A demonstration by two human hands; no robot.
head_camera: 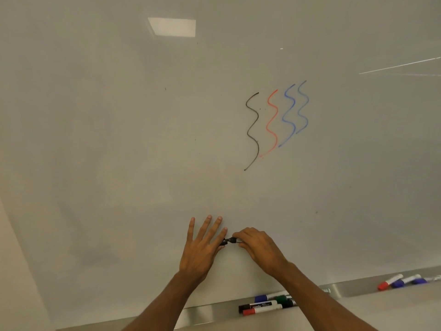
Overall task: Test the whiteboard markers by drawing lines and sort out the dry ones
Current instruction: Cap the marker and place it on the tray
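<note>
Our left hand (pixel 202 247) spreads straight fingers upward; our right hand (pixel 259 247) curls its fingers round a marker (pixel 232 240), both arms raised.

Whiteboard (pixel 119 139): pale, glossy, fills most of the view.
Test lines: four upright squiggles side by side, right of centre; black line (pixel 253 130), red line (pixel 272 123), two blue lines (pixel 289 115).
Left hand (pixel 202 244): back to the camera, fingers straight and spread, thumb hidden; black cap (pixel 223 242) at its index-finger side.
Right hand (pixel 257 247): fingers curled round the black marker (pixel 233 240), tip end towards the cap.
Tray (pixel 202 314): metal ledge along the board's lower edge.
Near markers (pixel 260 309): cluster on the tray under the right forearm; black, red, blue and green caps.
Far markers (pixel 401 282): separate group at the tray's right end; one red cap, two blue.
</note>
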